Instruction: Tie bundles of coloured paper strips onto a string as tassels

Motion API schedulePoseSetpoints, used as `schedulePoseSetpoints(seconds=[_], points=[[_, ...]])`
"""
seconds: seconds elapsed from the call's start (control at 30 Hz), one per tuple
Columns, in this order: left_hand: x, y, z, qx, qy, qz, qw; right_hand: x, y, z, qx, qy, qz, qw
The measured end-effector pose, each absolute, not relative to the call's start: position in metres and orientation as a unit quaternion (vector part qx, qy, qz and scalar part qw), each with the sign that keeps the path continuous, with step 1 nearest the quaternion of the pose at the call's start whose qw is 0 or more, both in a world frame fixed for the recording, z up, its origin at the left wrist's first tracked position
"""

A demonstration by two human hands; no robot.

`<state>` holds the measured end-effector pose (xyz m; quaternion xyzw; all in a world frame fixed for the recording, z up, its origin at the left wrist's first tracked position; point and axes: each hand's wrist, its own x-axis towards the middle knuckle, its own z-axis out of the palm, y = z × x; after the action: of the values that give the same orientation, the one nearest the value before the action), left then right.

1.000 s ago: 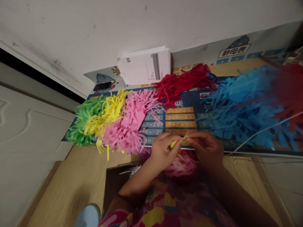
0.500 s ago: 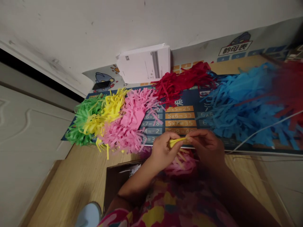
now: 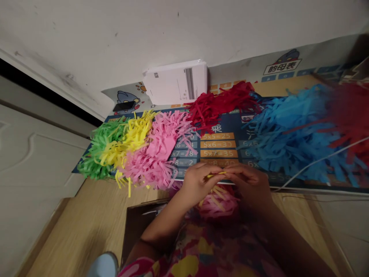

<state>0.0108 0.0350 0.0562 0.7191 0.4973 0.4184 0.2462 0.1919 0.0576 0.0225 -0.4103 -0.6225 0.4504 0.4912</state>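
Observation:
A narrow twist of yellow paper (image 3: 216, 174) is pinched between my two hands above the table's front edge. My left hand (image 3: 198, 182) has thumb and fingers closed on its left part. At its right end my right hand (image 3: 249, 182) also pinches the paper, its fingertips close to those of the left. Below the hands, pink fringed paper (image 3: 217, 204) with some yellow strips hangs in front of my body. Fingers cover much of the yellow piece.
Green (image 3: 100, 146), yellow (image 3: 138, 130) and pink fringe bundles (image 3: 164, 142) lie left on the table; red (image 3: 207, 109) and blue ones (image 3: 300, 130) lie behind and right. A white cord (image 3: 317, 159) crosses the right side. White stack (image 3: 175, 82), phone (image 3: 124, 106), box (image 3: 138, 223) below.
My right hand has moved slightly left, so the fingertips of both hands are closer together. Less of the yellow paper shows between them.

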Motion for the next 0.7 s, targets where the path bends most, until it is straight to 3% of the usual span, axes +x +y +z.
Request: schedulePoseSetpoints(seconds=[0.13, 0.47, 0.7], points=[[0.0092, 0.0372, 0.0578, 0.713, 0.506, 0.415, 0.251, 0.1940, 0.0558, 0.0240, -0.438, -0.617, 0.439, 0.484], [0.0148, 0.0387, 0.0509, 0.758, 0.461, 0.449, 0.102, 0.1896, 0.0511, 0.0253, -0.450, -0.640, 0.361, 0.507], [0.0176, 0.0426, 0.0496, 0.751, 0.474, 0.447, 0.106, 0.1947, 0.0561, 0.0223, -0.446, -0.648, 0.351, 0.508]])
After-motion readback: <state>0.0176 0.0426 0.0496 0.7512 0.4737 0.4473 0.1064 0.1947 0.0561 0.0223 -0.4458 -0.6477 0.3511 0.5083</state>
